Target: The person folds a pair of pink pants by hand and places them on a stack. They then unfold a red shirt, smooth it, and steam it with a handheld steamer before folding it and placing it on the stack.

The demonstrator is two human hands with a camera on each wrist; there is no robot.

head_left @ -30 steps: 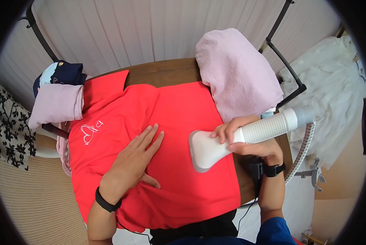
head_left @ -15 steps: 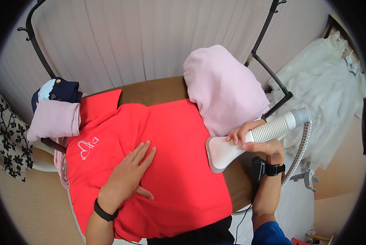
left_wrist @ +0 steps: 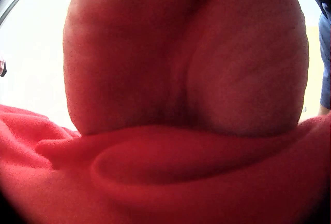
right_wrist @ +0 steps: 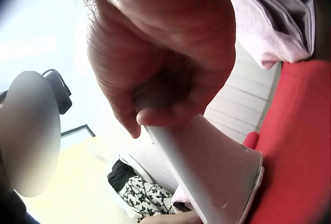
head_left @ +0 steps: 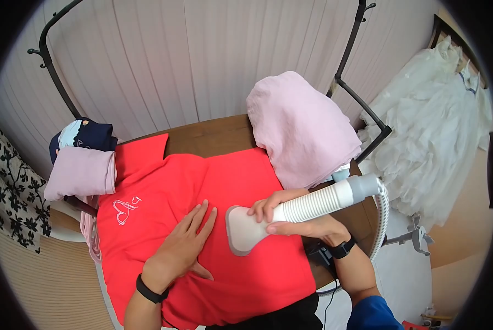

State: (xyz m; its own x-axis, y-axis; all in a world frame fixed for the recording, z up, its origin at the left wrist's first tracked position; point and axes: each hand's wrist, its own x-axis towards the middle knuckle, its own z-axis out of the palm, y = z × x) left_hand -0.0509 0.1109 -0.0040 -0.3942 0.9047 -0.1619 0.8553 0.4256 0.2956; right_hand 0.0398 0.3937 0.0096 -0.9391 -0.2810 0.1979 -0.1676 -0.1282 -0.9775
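A red garment (head_left: pixel 241 176) with a white line design at its left lies over a brown board. Spread flat on its middle is my left hand (head_left: pixel 180 250), fingers extended; the left wrist view shows the palm's heel (left_wrist: pixel 181 68) against the folded red cloth (left_wrist: pixel 170 156). My right hand (head_left: pixel 298 220) grips the neck of a white steamer (head_left: pixel 249 231), whose wide head is over the cloth just right of my left fingertips. In the right wrist view my right hand (right_wrist: pixel 165 53) curls round the steamer (right_wrist: pixel 212 167), its head's edge at the cloth.
A pink cloth bundle (head_left: pixel 301 126) sits at the board's back right; a folded pink cloth (head_left: pixel 81 170) and a navy item (head_left: pixel 95 135) lie at the left. Black poles (head_left: pixel 362 104) rise behind. The hose (head_left: pixel 383 220) hangs at the right, near a grey bracket (head_left: pixel 420 239) and white dresses (head_left: pixel 422 126).
The steamer moved right to the garment's edge, then back left, close to my left fingers. My left hand stays on the same part of the cloth. The head view has shifted.
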